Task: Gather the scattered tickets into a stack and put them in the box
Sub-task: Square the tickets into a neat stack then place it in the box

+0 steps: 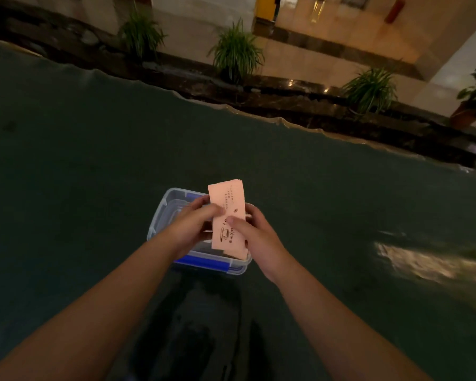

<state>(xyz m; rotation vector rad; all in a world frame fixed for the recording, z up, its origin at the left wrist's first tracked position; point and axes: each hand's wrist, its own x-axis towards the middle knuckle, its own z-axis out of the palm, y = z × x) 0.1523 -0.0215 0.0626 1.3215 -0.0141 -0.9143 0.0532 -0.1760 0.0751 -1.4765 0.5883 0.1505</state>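
Both hands grasp pink ticket stack (pixel 227 215) above open clear box (pixel 160 213): left hand (pixel 193 224), right hand (pixel 254 232) pinch opposite long edges, likely squaring stack before lowering in.

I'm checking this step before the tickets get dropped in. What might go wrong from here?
1. The ticket stack is pinched only at its middle by the left hand and right hand, so the loose top edges may fan apart or slip.
2. It stands tilted above the clear box; released this way, tickets might catch the rim or land on the dark table.
3. The light is dim, so a stray ticket would be easy to miss.
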